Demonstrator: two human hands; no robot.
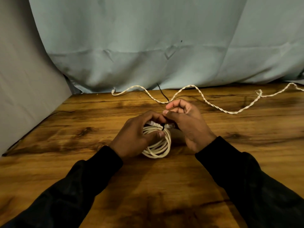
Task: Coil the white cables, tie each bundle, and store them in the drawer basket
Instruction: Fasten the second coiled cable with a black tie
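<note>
A coiled white cable (162, 149) lies on the wooden table (82, 162) in the middle of the view. My left hand (136, 137) grips the coil's left side, thumb laid across its loops. A thin black tie (163, 128) wraps the top of the coil beside the white plugs. My right hand (185, 122) pinches this tie between thumb and fingers; its free end (162, 93) sticks up toward the back. A second white cable (204, 97), twisted and uncoiled, snakes along the table's far edge.
A pale blue cloth (148, 46) hangs behind the table, and a grey panel (24, 88) stands at the left. The table's left edge runs diagonally. No drawer or basket is in view.
</note>
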